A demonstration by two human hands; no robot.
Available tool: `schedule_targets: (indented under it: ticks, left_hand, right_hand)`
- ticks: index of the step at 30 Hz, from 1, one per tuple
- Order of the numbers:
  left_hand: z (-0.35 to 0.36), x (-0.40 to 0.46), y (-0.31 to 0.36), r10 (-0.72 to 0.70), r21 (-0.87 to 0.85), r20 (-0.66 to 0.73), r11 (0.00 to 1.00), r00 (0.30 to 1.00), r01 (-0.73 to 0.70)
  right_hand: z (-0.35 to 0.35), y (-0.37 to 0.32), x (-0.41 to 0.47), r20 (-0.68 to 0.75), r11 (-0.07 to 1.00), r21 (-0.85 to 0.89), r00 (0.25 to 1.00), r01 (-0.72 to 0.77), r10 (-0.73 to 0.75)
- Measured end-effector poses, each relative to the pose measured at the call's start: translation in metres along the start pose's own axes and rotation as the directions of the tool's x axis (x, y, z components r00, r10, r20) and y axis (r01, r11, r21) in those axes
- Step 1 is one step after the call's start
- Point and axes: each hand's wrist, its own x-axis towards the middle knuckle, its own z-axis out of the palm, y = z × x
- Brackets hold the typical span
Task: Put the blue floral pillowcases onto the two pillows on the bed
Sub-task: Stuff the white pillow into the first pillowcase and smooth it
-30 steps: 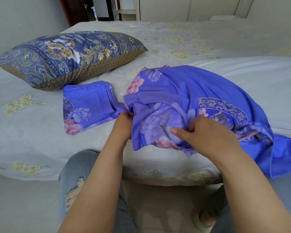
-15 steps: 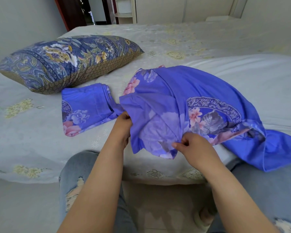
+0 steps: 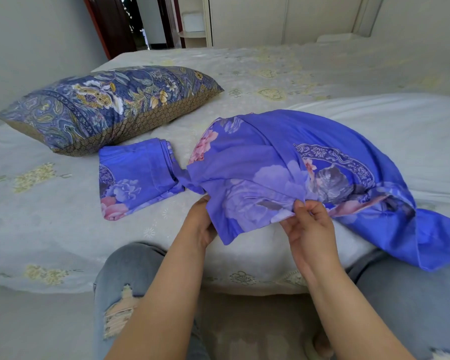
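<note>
Hands work the near hem of a blue floral pillowcase (image 3: pixel 283 162) at the front edge of the bed (image 3: pixel 63 229). Knees in torn grey jeans (image 3: pixel 120 294) press against that edge. The right hand (image 3: pixel 309 229) pinches a fold of the cloth between thumb and curled fingers; the left hand (image 3: pixel 200 224) grips the hem from beneath, its fingers hidden under the fabric. The two hands are apart, the cloth stretched between them.

The pillowcase is draped over a white pillow (image 3: pixel 400 131) lying on the bed, with a loose blue tail spilling off the edge toward the person's right knee. Its long axis runs from the far left of that pillow down to the near right. The fabric looks thin, light and limp, likely to bunch and slide, so it is best held at the hem of the opening with both hands.

A second pillowcase (image 3: pixel 135 178), folded, lies just left of the draped one. Farther back on the bed rests a pillow in a darker paisley cover (image 3: pixel 102 107), its length running left to right.
</note>
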Motion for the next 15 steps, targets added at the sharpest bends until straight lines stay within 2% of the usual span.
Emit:
schedule_targets:
  ticks: [1, 2, 4, 6, 8, 10, 12, 15]
  left_hand:
    - [0.0, 0.0, 0.0, -0.03, -0.028, 0.047, 0.999, 0.998, 0.031]
    - [0.0, -0.003, 0.002, -0.058, -0.068, 0.098, 0.996, 0.993, 0.065]
    - [-0.001, -0.006, 0.004, -0.071, -0.153, 0.133, 0.984, 0.989, 0.091]
    - [-0.001, -0.007, 0.002, -0.082, -0.164, 0.089, 0.982, 0.993, 0.096]
    - [0.001, -0.006, -0.001, -0.07, -0.098, 0.056, 0.992, 0.996, 0.075]
    - [0.003, -0.007, -0.001, -0.026, 0.04, -0.045, 0.999, 0.999, 0.028]
    - [-0.002, -0.004, 0.001, 0.026, 0.096, -0.141, 0.995, 0.99, -0.012]
    - [-0.009, -0.001, 0.008, 0.119, 0.087, -0.154, 0.991, 0.981, -0.106]
  right_hand:
    - [-0.001, -0.002, 0.002, -0.002, 0.995, -0.086, 0.999, 0.046, -0.046]
    - [-0.005, -0.004, 0.004, 0.001, 0.961, -0.25, 0.992, 0.122, -0.126]
    - [-0.012, -0.01, 0.008, 0.064, 0.744, -0.614, 0.955, 0.266, -0.289]
    - [-0.016, -0.012, 0.01, 0.117, 0.498, -0.812, 0.921, 0.304, -0.372]
    - [-0.014, -0.014, 0.007, 0.136, 0.342, -0.897, 0.912, 0.279, -0.387]
    - [-0.009, -0.018, 0.002, 0.168, 0.223, -0.936, 0.902, 0.273, -0.398]
    - [0.001, -0.026, -0.003, 0.236, 0.156, -0.925, 0.847, 0.346, -0.475]
    - [0.027, -0.043, -0.008, 0.377, 0.108, -0.85, 0.737, 0.516, -0.561]
